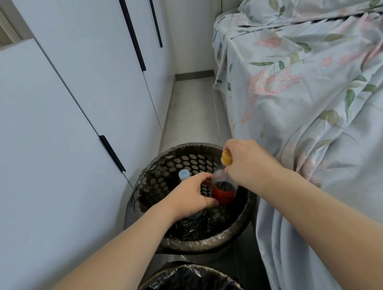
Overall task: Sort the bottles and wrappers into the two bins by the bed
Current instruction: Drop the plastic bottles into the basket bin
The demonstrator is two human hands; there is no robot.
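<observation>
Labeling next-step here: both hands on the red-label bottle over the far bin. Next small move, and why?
Probably let go. The right hand pinches the neck of the red-label bottle under its yellow cap, the left hand holds its body, and it is already inside the far bin beside a blue-capped bottle.

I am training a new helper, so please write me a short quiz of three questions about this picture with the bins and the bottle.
1. True or false: the right hand holds the bottle with the red label near its yellow cap.
2. Which bin is the bottle over? A) the far bin B) the near bin
3. Fill in: a second bottle already in the far bin has a light ____ cap.

Key
1. True; the left hand grips lower, at the label.
2. A
3. blue
</observation>
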